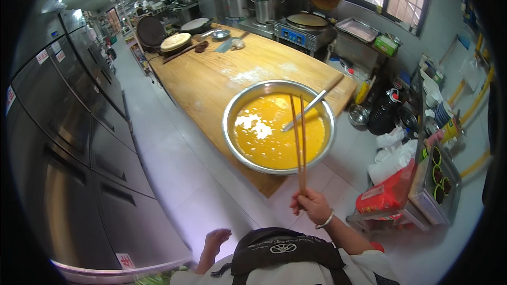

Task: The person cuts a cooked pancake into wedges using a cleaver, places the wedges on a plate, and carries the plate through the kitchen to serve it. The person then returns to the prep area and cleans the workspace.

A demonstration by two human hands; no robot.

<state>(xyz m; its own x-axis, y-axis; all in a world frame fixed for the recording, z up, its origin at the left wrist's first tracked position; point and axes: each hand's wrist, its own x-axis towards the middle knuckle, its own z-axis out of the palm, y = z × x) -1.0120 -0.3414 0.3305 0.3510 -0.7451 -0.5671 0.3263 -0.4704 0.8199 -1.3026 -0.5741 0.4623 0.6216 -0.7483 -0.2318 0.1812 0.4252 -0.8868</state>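
Note:
My right hand point(313, 205) grips a pair of long wooden chopsticks point(304, 142) near their lower ends in view. They reach over the near rim of a large stainless steel bowl point(227, 126); whether they touch the liquid I cannot tell. Yellow liquid with bubbles, which looks like beaten egg point(265, 152), fills much of the bowl. A metal utensil with a wooden handle point(334, 83) leans on the bowl's right rim, its metal end in the liquid. The bowl stands at the near end of a wooden worktable point(198, 87). My left hand point(217, 241) hangs beside my apron point(273, 241), holding nothing.
Flour point(251, 76) dusts the tabletop. Farther back are a cleaver point(225, 44), a small metal bowl point(220, 34) and a flatbread point(176, 42). Steel refrigerators point(107, 158) line the left. An electric griddle point(307, 21) stands behind; a tray of small cups point(425, 202) sits at right.

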